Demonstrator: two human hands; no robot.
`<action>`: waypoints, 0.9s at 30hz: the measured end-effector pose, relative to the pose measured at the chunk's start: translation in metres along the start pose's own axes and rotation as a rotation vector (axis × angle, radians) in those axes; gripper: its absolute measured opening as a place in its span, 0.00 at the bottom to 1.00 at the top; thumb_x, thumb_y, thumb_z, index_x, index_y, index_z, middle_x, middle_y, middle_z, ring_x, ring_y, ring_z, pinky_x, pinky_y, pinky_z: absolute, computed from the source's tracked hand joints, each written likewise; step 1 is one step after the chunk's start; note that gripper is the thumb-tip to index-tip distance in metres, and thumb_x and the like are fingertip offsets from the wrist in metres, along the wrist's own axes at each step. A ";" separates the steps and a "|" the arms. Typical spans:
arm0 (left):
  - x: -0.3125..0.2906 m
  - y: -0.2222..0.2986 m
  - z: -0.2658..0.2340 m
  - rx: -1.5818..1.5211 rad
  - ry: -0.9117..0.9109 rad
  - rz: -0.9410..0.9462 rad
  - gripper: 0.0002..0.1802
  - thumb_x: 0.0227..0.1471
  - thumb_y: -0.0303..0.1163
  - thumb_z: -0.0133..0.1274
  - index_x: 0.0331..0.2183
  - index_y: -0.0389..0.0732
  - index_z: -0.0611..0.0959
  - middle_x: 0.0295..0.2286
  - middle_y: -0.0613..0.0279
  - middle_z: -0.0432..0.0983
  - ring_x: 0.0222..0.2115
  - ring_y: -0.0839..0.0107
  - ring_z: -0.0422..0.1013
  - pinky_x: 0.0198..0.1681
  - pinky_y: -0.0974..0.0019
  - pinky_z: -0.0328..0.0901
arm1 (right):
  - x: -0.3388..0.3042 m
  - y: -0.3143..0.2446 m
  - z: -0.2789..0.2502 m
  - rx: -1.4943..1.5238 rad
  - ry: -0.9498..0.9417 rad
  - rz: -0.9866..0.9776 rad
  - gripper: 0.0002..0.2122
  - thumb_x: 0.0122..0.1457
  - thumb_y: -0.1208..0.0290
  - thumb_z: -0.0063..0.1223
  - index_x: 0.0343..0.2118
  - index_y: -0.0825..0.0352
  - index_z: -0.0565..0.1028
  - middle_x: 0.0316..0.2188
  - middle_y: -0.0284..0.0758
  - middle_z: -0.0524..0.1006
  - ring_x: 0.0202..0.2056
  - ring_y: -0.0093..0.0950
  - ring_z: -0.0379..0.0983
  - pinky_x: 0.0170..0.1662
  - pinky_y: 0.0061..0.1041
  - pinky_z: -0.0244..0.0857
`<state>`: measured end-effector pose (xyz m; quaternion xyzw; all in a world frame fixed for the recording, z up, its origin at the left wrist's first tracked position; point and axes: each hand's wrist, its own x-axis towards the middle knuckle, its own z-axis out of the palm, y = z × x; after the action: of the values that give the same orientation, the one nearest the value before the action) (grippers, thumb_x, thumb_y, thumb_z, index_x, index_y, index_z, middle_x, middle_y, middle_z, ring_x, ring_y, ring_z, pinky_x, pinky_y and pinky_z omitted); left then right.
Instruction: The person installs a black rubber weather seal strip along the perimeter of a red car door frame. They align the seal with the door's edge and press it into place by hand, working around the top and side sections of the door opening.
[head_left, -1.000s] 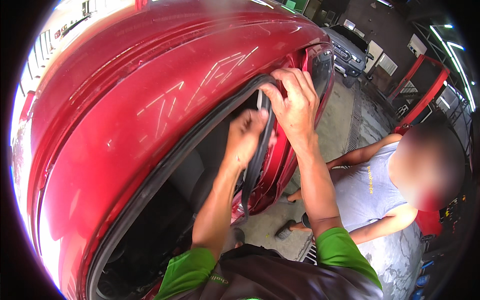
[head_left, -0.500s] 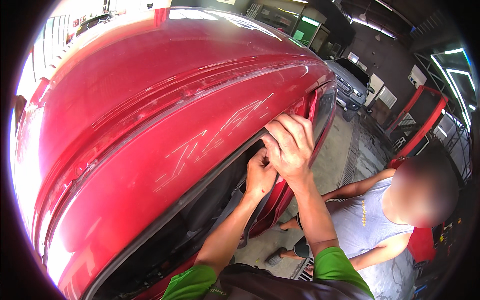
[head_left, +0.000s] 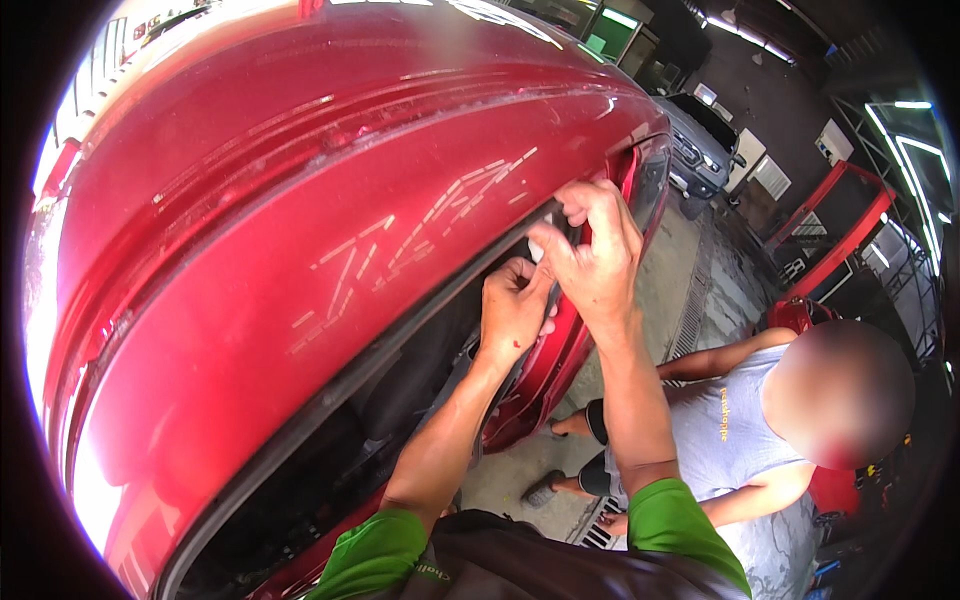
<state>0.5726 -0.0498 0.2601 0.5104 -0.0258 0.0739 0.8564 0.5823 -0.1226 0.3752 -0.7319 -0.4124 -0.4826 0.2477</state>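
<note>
A red car's roof edge (head_left: 390, 230) runs diagonally before me, with a black rubber seal (head_left: 330, 370) along the door opening. My left hand (head_left: 513, 315) is closed in a pinch at the upper end of the opening; what it grips is hidden. Just above and right of it, my right hand (head_left: 600, 260) bends its fingers over the seal at the frame, its thumb lower down and apart from the forefinger. Between the two hands shows a small whitish piece (head_left: 537, 250), too small to name.
A person in a grey sleeveless shirt (head_left: 735, 420) stands close on my right. Beyond are a grey pickup (head_left: 700, 145), a red frame (head_left: 835, 240) and a floor drain grate (head_left: 690, 320). The car's dark interior (head_left: 370, 420) lies below the seal.
My right hand has moved slightly up and right, its thumb and forefinger parting. My left hand has shifted a little left. A whitish piece now shows between them.
</note>
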 end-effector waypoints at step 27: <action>-0.118 0.111 -0.079 0.224 0.479 0.769 0.19 0.65 0.41 0.57 0.43 0.31 0.81 0.30 0.51 0.83 0.24 0.70 0.77 0.33 0.66 0.74 | -0.022 -0.029 0.055 0.426 0.614 0.375 0.19 0.54 0.89 0.52 0.49 0.68 0.75 0.45 0.35 0.71 0.32 0.21 0.73 0.35 0.20 0.68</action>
<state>0.4367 0.0595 0.3044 0.5216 -0.0065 0.5042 0.6882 0.5811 -0.0727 0.3318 -0.5487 -0.2696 -0.5289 0.5886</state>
